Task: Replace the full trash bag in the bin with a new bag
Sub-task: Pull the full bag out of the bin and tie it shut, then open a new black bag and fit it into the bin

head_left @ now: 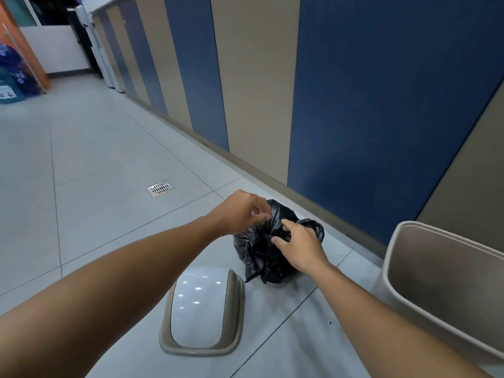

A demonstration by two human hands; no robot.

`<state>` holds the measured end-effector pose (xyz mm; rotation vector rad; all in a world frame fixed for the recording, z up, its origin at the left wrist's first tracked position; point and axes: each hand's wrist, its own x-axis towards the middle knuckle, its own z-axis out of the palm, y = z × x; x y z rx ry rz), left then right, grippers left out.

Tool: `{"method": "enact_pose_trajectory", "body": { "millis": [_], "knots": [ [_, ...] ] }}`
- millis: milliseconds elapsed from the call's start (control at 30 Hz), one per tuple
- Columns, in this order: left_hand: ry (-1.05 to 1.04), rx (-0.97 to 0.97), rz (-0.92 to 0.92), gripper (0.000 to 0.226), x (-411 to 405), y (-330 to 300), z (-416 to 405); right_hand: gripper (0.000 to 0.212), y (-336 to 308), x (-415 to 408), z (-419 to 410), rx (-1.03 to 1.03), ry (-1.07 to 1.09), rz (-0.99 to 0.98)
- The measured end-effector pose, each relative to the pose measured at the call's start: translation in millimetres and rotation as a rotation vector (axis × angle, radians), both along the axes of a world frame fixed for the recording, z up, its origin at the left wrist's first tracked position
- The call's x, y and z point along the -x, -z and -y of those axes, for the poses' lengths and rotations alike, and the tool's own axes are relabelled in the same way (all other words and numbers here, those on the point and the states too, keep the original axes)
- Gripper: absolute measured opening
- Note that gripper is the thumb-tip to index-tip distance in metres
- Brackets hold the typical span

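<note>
You are looking down at a pale tiled floor [109, 159] that runs along a wall of blue and beige panels [354, 105]; take the black trash bag [261, 255] on that floor as your landmark. To the right of the bag, against the foot of the wall, stands the beige bin [441, 282], upright, with no liner showing in the part of its inside you can see. Just in front of the bag, toward you, the bin's swing lid [203, 309] lies flat on the tiles, a white flap in a beige frame, close to the bag but not touching it. The bag itself sits bunched and full on the floor, its neck gathered at the top into twisted ends. Your left hand [240, 212] reaches in from the bag's left and pinches one twisted end between thumb and curled fingers [257, 207]. Your right hand [302, 245] comes over the bag from its right, its fingers curled into the gathered plastic at the neck, thumb pressed against the folds. Beyond the bag to its left, well apart, a small metal floor drain [160, 188] is set into a tile. Far off past the drain, blue water bottles [13, 69] stand by an orange pillar.
</note>
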<state>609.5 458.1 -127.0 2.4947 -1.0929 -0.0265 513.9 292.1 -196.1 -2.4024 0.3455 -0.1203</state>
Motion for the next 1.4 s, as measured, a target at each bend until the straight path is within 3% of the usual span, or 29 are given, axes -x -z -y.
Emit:
{"method": "enact_pose_trajectory", "body": {
  "millis": [200, 367, 467, 567, 767, 1033, 1167, 1400],
  "knots": [
    [0.000, 0.034, 0.003, 0.023, 14, -10, 6, 0.038, -27, 6, 0, 0.015, 0.067, 0.093],
    [-0.088, 0.201, 0.023, 0.027, 26, -23, 38, 0.049, -58, 15, 26, -0.054, 0.154, 0.161],
    [-0.157, 0.345, -0.099, 0.033, 40, -24, 78, 0.047, -78, 28, 54, -0.086, 0.237, 0.228],
    [-0.121, 0.488, -0.236, 0.036, 61, -30, 138, 0.033, -97, 43, 89, -0.082, 0.313, 0.300],
    [-0.091, 0.775, -0.494, 0.035, 137, -41, 264, 0.030, -122, 93, 170, 0.005, 0.506, 0.398],
    [0.135, 0.752, -0.613, 0.031, 221, -44, 357, 0.031, -129, 210, 229, 0.208, 0.752, 0.312],
    [0.322, 0.574, -0.505, 0.029, 268, -43, 382, 0.031, -124, 264, 245, 0.138, 0.920, 0.256],
    [0.515, 0.479, -0.331, 0.024, 314, -11, 403, 0.031, -89, 327, 263, 0.084, 0.953, 0.285]
  ]
}}
